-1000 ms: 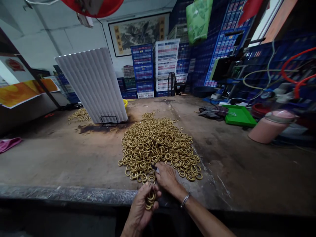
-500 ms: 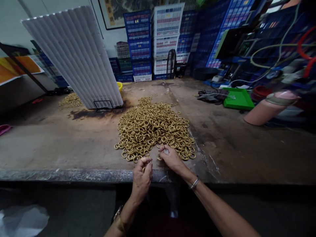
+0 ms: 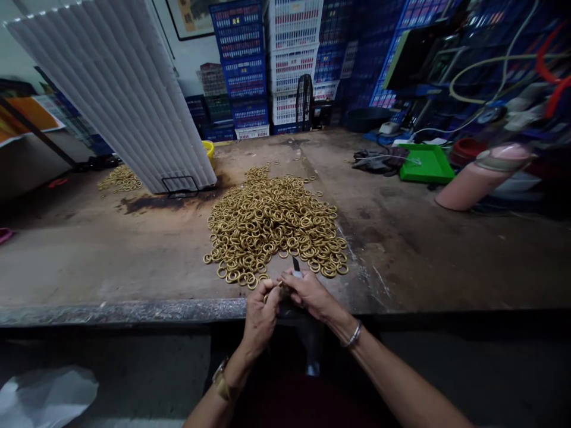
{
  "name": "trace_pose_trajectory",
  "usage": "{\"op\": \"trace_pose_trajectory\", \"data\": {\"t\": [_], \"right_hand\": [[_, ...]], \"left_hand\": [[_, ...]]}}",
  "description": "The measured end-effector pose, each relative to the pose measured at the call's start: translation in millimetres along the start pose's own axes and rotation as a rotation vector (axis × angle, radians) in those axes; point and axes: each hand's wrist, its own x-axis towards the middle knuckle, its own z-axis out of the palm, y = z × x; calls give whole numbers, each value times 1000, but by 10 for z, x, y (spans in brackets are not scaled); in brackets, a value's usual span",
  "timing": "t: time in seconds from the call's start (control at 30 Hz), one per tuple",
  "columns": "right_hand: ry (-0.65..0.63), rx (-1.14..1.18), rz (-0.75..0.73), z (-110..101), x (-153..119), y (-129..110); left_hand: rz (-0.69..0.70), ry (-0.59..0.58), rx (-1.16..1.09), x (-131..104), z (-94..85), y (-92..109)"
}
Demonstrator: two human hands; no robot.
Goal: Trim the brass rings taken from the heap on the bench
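Brass-coloured rings (image 3: 272, 223) lie in a wide heap in front of my hands. At the table's near edge my left hand (image 3: 262, 312) is closed, with a brass ring (image 3: 266, 296) partly showing between its fingers. Close against it, my right hand (image 3: 310, 294) is closed on a small knife, whose dark blade (image 3: 295, 263) points up and away past the fingers. The fingertips of both hands meet around something small and brass-coloured, mostly hidden by the fingers.
A ribbed white panel (image 3: 120, 95) leans in a black wire stand at the left, a smaller ring pile (image 3: 119, 179) behind it. To the right are a green tray (image 3: 427, 163) and a pink bottle (image 3: 484, 178). Stacked crates (image 3: 292, 65) stand at the back.
My right hand has come back from the heap's near edge to meet my left hand. The knife blade now shows above its fingers. The camera view has shifted slightly.
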Motion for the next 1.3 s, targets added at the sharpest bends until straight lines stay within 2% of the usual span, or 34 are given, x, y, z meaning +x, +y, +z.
{"op": "trace_pose_trajectory", "data": {"t": [0.1, 0.27, 0.43, 0.53, 0.6, 0.77, 0.97, 1.07, 1.17, 1.3], "right_hand": [[51, -116, -34, 7, -9, 5], [146, -367, -175, 35, -13, -31], [139, -427, -197, 23, 11, -18], [181, -578, -249, -16, 7, 31], [167, -718, -314, -40, -23, 64], [-5, -979, -444, -49, -134, 100], [-72, -1042, -448, -14, -168, 73], [-108, -1076, -402, -19, -167, 49], [-46, -1232, -293, -42, -121, 33], [101, -1335, -240, -59, 27, 16]], "left_hand": [[-124, -33, -25, -20, 6, 26], [-140, -64, -53, -37, 8, 35], [-203, -109, -260, -74, -18, 29], [-236, -132, -381, -82, -36, 46], [-237, -124, -417, -75, -43, 53], [-214, -75, -400, -51, -45, 27], [-152, -79, -321, -37, -75, -28], [-115, -90, -253, -40, -105, -31], [-123, -101, -242, -84, -122, 3], [-253, -181, -388, -177, -128, 69]]}}
